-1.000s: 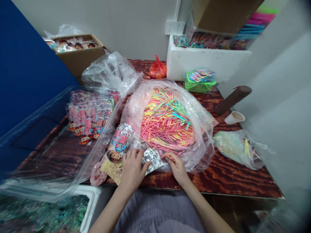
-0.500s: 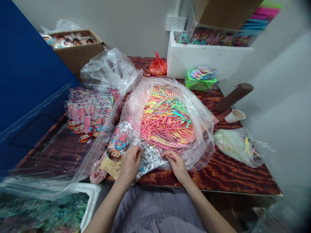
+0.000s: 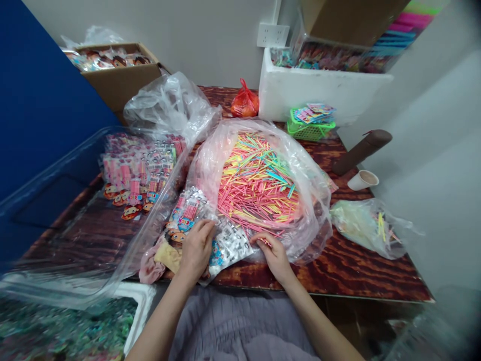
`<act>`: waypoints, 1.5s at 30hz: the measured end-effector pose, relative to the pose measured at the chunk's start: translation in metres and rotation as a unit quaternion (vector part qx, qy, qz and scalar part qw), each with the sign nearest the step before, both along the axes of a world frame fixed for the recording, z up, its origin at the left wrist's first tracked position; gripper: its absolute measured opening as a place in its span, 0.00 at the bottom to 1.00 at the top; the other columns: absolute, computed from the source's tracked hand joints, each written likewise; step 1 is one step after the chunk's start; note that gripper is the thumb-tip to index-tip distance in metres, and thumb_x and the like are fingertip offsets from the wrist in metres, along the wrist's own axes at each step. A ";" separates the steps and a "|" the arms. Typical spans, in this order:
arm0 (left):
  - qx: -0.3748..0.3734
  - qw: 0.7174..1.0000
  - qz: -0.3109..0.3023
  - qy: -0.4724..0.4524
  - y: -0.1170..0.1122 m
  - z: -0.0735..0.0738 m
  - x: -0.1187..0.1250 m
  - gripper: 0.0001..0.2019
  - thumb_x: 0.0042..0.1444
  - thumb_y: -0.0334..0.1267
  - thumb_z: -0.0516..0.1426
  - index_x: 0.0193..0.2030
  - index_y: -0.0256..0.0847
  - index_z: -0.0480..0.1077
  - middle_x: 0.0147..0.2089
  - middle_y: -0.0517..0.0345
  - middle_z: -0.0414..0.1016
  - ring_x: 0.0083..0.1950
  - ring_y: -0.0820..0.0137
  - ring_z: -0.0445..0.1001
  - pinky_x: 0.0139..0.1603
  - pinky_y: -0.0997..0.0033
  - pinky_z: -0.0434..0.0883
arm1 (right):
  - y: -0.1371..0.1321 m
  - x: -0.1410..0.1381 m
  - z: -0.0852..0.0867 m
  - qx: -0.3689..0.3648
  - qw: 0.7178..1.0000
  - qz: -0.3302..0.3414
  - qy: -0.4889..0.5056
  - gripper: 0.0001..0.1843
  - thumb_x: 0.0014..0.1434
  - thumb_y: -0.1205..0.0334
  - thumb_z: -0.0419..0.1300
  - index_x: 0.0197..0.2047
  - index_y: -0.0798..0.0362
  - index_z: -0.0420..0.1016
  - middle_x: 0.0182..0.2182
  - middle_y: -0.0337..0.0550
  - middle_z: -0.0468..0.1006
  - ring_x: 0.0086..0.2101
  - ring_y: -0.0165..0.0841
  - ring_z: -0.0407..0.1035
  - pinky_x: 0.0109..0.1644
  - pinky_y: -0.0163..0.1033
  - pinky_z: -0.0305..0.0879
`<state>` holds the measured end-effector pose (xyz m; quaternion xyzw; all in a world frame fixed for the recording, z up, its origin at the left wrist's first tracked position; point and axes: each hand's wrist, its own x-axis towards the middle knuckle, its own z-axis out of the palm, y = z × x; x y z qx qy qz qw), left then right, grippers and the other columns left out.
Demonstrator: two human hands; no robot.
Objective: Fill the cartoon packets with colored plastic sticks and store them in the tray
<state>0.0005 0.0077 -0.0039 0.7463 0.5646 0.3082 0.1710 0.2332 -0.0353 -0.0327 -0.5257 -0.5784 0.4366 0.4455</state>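
My left hand is closed on a printed clear packet at the table's front edge, pinching its left end. My right hand is closed on a few pink sticks at the near rim of a big clear bag full of coloured sticks. A small pile of filled packets with cartoon heads lies just beyond my left hand, over a pink and yellow cloth.
A large clear bag of filled packets covers the left of the wooden table. Back: cardboard box, white foam box, green basket, orange bag. Right: paper cup, brown tube, small bag.
My left hand has drawn back toward me and to the left, sliding along the packet from its middle to its left end. My right hand has stayed at the sticks.
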 end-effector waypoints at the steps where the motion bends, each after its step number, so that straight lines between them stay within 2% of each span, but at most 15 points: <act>1: -0.005 1.000 -0.004 -0.001 0.000 0.002 0.000 0.14 0.66 0.36 0.47 0.48 0.41 0.73 0.43 0.51 0.74 0.44 0.64 0.74 0.44 0.65 0.70 | 0.000 0.000 0.000 0.001 1.000 -0.001 0.001 0.11 0.67 0.59 0.53 0.38 0.51 0.75 0.34 0.42 0.78 0.38 0.36 0.72 0.45 0.38 0.65; 6: 0.023 0.999 0.030 -0.031 0.001 0.017 -0.002 0.14 0.66 0.36 0.48 0.52 0.41 0.72 0.42 0.53 0.73 0.43 0.66 0.74 0.44 0.67 0.69 | 0.000 0.000 0.000 0.003 1.000 -0.004 0.007 0.11 0.66 0.59 0.53 0.38 0.50 0.76 0.34 0.42 0.78 0.38 0.36 0.72 0.45 0.39 0.64; 9: 0.054 0.994 0.055 -0.076 0.001 0.028 -0.004 0.11 0.64 0.36 0.52 0.48 0.40 0.73 0.42 0.54 0.76 0.44 0.66 0.74 0.47 0.67 0.68 | -0.001 -0.001 -0.001 -0.007 1.000 -0.005 0.018 0.11 0.66 0.58 0.54 0.37 0.50 0.76 0.34 0.42 0.78 0.38 0.37 0.72 0.44 0.39 0.64; 12: 0.039 0.989 0.051 -0.135 -0.002 0.035 -0.003 0.08 0.62 0.36 0.55 0.43 0.40 0.75 0.40 0.56 0.77 0.42 0.67 0.75 0.45 0.69 0.68 | 0.002 -0.002 0.005 -0.030 0.997 -0.035 0.062 0.09 0.64 0.58 0.57 0.36 0.49 0.77 0.34 0.41 0.79 0.37 0.36 0.72 0.45 0.39 0.64; 14: 0.008 0.984 0.031 -0.175 -0.006 0.036 0.001 0.07 0.61 0.36 0.56 0.42 0.41 0.76 0.39 0.57 0.77 0.42 0.68 0.75 0.44 0.71 0.68 | 0.010 -0.004 0.019 -0.045 0.986 -0.080 0.141 0.07 0.63 0.57 0.59 0.37 0.48 0.77 0.33 0.40 0.80 0.37 0.36 0.73 0.45 0.40 0.64; 16: -0.029 0.977 0.012 -0.213 -0.010 0.034 0.007 0.07 0.61 0.36 0.57 0.42 0.42 0.76 0.39 0.57 0.77 0.42 0.68 0.75 0.44 0.71 0.68 | 0.023 -0.008 0.040 -0.054 0.960 -0.108 0.254 0.06 0.62 0.56 0.60 0.38 0.48 0.76 0.34 0.39 0.81 0.39 0.36 0.74 0.48 0.42 0.65; 20: -0.097 0.956 -0.007 -0.276 -0.016 0.032 0.020 0.07 0.59 0.36 0.58 0.40 0.41 0.77 0.38 0.58 0.77 0.41 0.69 0.75 0.43 0.72 0.69 | 0.056 -0.023 0.087 -0.072 0.894 -0.057 0.438 0.07 0.56 0.54 0.66 0.35 0.49 0.77 0.35 0.41 0.83 0.44 0.40 0.75 0.57 0.50 0.65; 22: -0.125 0.945 -0.008 -0.302 -0.017 0.031 0.025 0.07 0.58 0.36 0.58 0.39 0.40 0.77 0.37 0.58 0.77 0.40 0.69 0.74 0.42 0.73 0.69 | 0.066 -0.034 0.101 -0.096 0.868 -0.038 0.486 0.07 0.54 0.55 0.67 0.34 0.48 0.77 0.36 0.39 0.83 0.45 0.39 0.76 0.59 0.51 0.63; 24: -0.144 0.933 -0.008 -0.329 -0.018 0.030 0.027 0.07 0.58 0.37 0.59 0.39 0.40 0.78 0.36 0.58 0.77 0.39 0.69 0.74 0.41 0.73 0.69 | 0.068 -0.044 0.106 -0.127 0.855 -0.024 0.502 0.07 0.53 0.56 0.68 0.33 0.48 0.77 0.36 0.39 0.84 0.45 0.40 0.76 0.60 0.52 0.63; 26: -0.156 0.923 -0.008 -0.352 -0.019 0.028 0.028 0.07 0.57 0.37 0.59 0.39 0.41 0.78 0.36 0.59 0.76 0.38 0.70 0.74 0.40 0.74 0.68 | 0.065 -0.052 0.107 -0.153 0.860 -0.011 0.487 0.08 0.52 0.56 0.69 0.31 0.50 0.78 0.35 0.41 0.84 0.45 0.41 0.76 0.60 0.52 0.63; 30: -0.163 0.909 -0.002 -0.383 -0.021 0.024 0.026 0.07 0.56 0.37 0.60 0.39 0.41 0.78 0.36 0.59 0.76 0.39 0.70 0.73 0.41 0.74 0.68 | 0.053 -0.057 0.107 -0.165 0.896 -0.007 0.413 0.07 0.52 0.58 0.68 0.29 0.53 0.79 0.32 0.44 0.84 0.45 0.41 0.75 0.59 0.50 0.62; 33: -0.171 0.899 -0.003 -0.402 -0.021 0.025 0.026 0.07 0.56 0.37 0.60 0.39 0.41 0.78 0.36 0.59 0.76 0.39 0.69 0.73 0.42 0.74 0.68 | 0.049 -0.056 0.111 -0.157 0.912 -0.004 0.378 0.08 0.55 0.57 0.66 0.32 0.53 0.79 0.34 0.45 0.84 0.45 0.41 0.74 0.58 0.49 0.62; 38: -0.175 0.883 -0.005 -0.436 -0.019 0.028 0.026 0.06 0.56 0.38 0.61 0.39 0.42 0.78 0.37 0.60 0.75 0.40 0.70 0.72 0.43 0.75 0.67 | 0.046 -0.060 0.119 -0.135 0.938 0.051 0.315 0.08 0.59 0.56 0.63 0.35 0.51 0.78 0.41 0.44 0.83 0.46 0.40 0.73 0.58 0.48 0.58; 42: -0.213 0.847 0.014 -0.488 -0.020 0.026 0.027 0.08 0.54 0.41 0.63 0.39 0.42 0.78 0.36 0.60 0.75 0.39 0.72 0.71 0.41 0.76 0.67 | 0.044 -0.063 0.125 -0.085 0.929 0.046 0.357 0.06 0.61 0.57 0.61 0.36 0.49 0.76 0.41 0.42 0.83 0.46 0.38 0.73 0.58 0.47 0.59; 45: -0.247 0.815 0.032 -0.523 -0.023 0.023 0.028 0.11 0.51 0.43 0.64 0.39 0.41 0.79 0.36 0.60 0.76 0.37 0.72 0.71 0.39 0.76 0.67 | 0.045 -0.062 0.124 -0.096 0.916 0.045 0.386 0.06 0.60 0.57 0.63 0.35 0.49 0.77 0.39 0.43 0.83 0.46 0.39 0.74 0.59 0.49 0.59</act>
